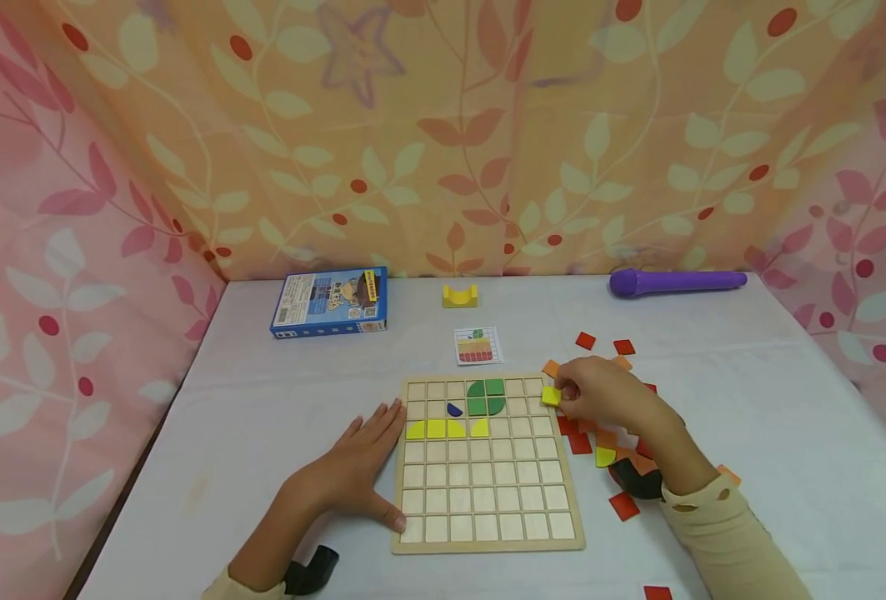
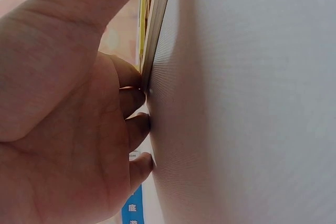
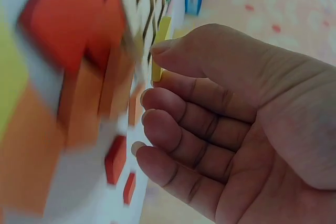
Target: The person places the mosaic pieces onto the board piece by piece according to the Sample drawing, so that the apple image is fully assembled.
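A wooden grid board (image 1: 488, 546) lies flat on the table. In its upper cells sit green tiles (image 1: 477, 407), a small dark blue half-round piece (image 1: 454, 410), and a row of yellow tiles (image 1: 436, 429). My left hand (image 1: 352, 462) rests along the board's left edge, thumb at the lower corner and fingers extended. My right hand (image 1: 608, 392) pinches a yellow square tile (image 1: 551, 396) between thumb and forefinger over the board's upper right edge. In the right wrist view the same yellow tile (image 3: 160, 51) shows upright, the other fingers loosely curled beneath.
Red tiles (image 1: 624, 506), orange tiles and a yellow quarter-round tile (image 1: 605, 457) lie scattered right of the board. Behind it are a pattern card (image 1: 478, 345), a yellow holder (image 1: 460, 297), a blue box (image 1: 330, 302) and a purple microphone-shaped object (image 1: 678, 282). Floral curtains (image 1: 412, 142) enclose the table.
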`<state>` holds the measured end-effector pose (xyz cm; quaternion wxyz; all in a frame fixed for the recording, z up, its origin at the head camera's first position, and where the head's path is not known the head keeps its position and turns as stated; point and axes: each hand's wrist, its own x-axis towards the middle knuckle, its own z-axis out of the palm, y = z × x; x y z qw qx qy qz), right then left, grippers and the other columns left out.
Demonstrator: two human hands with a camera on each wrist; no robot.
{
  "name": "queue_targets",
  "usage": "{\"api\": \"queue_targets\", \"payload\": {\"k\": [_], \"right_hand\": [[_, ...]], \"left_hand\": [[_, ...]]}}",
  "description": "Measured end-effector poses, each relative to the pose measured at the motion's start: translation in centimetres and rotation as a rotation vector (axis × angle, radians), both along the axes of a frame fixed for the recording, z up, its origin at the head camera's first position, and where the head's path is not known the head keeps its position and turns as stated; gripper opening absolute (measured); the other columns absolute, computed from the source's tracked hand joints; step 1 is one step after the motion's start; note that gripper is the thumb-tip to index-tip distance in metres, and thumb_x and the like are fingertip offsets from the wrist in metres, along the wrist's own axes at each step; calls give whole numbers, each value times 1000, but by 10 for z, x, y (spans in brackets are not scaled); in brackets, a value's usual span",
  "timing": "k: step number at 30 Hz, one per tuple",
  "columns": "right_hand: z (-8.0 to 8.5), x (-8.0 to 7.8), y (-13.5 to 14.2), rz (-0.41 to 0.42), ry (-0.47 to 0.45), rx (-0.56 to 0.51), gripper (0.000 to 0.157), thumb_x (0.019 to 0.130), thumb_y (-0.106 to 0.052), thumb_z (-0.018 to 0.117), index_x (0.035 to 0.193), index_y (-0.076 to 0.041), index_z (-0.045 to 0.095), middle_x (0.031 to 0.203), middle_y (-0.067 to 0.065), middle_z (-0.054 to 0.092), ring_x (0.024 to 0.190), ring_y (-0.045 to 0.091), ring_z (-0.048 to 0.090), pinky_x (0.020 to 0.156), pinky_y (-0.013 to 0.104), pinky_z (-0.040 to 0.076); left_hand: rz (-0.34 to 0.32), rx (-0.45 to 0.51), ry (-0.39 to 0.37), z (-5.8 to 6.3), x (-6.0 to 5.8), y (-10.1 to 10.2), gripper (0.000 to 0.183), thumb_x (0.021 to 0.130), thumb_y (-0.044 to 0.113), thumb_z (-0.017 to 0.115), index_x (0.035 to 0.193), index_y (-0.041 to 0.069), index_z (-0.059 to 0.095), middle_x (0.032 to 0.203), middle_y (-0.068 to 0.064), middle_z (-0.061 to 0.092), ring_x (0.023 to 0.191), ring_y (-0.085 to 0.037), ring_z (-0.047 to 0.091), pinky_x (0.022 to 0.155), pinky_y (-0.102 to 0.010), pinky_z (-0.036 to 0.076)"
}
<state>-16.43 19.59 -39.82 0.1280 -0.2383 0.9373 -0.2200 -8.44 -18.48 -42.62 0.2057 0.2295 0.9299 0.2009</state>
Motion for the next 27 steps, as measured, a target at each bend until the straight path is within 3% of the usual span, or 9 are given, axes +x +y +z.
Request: {"api": "queue_targets", "payload": {"k": [10,15,21,27], "right_hand": [[-4,15,-37,113,32,36,11,80,-5,72,86,-12,66,70,-3,48,66,11,46,56,26,34],[-4,23,-52,161,93,52,13,80,-3,71,80,-14,63,69,-5,45,66,11,44,56,26,34],[-6,29,-65,169,160,79,9,84,-6,72,83,-13,66,71,-6,46,65,11,44,58,26,36],[-6,32,-67,120,126,116,7,84,-8,73,86,-13,69,72,-6,50,67,13,47,60,28,39]], "left_hand": [[-7,-12,5,-3,0,-2,146,54,70,87,161,6,11,167,-8,6,153,-29,2,120,-53,5],[-1,-26,3,-4,0,-2,147,53,71,87,161,7,10,167,-6,6,153,-27,1,120,-52,5],[-2,-1,10,-2,0,-2,146,53,69,88,161,4,13,167,-10,8,153,-30,3,120,-54,5],[-9,-1,13,-3,0,-1,145,54,69,88,161,4,13,167,-10,8,153,-30,3,120,-54,5]]}}
